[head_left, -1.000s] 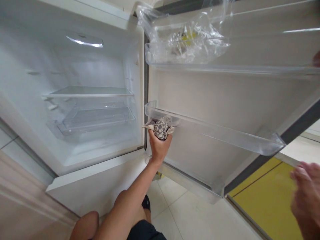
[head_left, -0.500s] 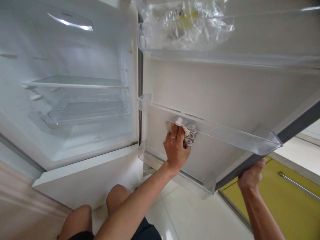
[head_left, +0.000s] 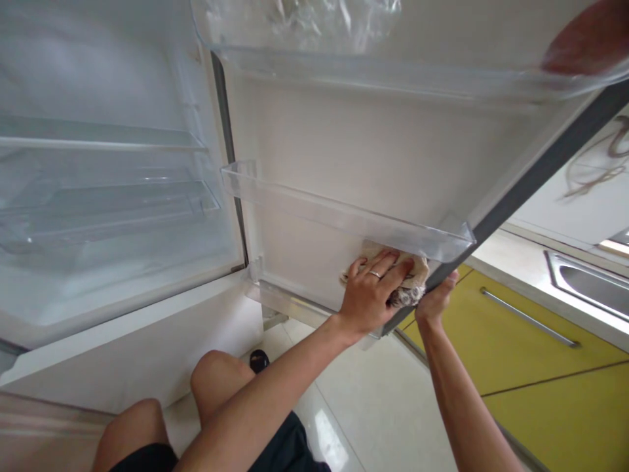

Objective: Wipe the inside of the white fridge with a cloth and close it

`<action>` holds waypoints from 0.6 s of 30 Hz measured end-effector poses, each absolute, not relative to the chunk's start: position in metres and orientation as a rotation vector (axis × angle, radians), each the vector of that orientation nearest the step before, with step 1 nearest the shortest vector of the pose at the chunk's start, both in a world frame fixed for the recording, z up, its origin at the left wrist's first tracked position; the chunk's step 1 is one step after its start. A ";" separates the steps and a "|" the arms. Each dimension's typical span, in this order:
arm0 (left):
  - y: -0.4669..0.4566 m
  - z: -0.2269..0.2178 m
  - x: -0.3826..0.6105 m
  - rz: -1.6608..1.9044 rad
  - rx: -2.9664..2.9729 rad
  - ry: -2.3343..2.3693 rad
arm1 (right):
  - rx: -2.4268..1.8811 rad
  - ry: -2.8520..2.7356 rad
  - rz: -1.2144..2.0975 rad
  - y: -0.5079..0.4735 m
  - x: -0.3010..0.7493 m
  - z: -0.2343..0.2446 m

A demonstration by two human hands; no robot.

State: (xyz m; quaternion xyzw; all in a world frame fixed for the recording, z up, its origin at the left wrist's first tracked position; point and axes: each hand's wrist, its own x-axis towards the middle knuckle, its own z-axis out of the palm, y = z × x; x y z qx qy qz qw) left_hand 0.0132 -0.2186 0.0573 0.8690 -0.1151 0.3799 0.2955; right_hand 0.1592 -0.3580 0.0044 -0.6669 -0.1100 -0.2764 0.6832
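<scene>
My left hand [head_left: 369, 288] presses a patterned cloth [head_left: 410, 288] against the inner face of the open refrigerator door [head_left: 304, 255], close to its outer edge. A ring is on one finger, and the fingers are bent over the cloth. Just above this hand runs a clear door shelf [head_left: 344, 213]; a lower clear shelf [head_left: 289, 303] is partly hidden by my left arm. My right hand [head_left: 436, 300] grips the door's dark grey edge, its fingers mostly hidden behind the door.
An upper door shelf [head_left: 393, 75] holds a crinkled clear plastic bag [head_left: 314, 23]. The refrigerator's inside, with a glass shelf [head_left: 98, 133], is on the left. Yellow cabinets [head_left: 521, 328] and a sink [head_left: 594, 282] stand at right. Below is the tiled floor [head_left: 383, 406].
My left hand and the cloth have moved right along the door, towards its outer edge. My right hand still holds the edge. The view has swung right, showing the sink.
</scene>
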 end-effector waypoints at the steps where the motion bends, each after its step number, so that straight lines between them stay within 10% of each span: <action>1: -0.214 0.056 0.012 0.959 2.319 -0.345 | -1.510 -0.249 -0.632 -0.358 0.159 0.005; 18: -0.174 0.025 0.039 0.122 2.332 -0.474 | -1.573 -0.307 -0.672 -0.366 0.163 0.005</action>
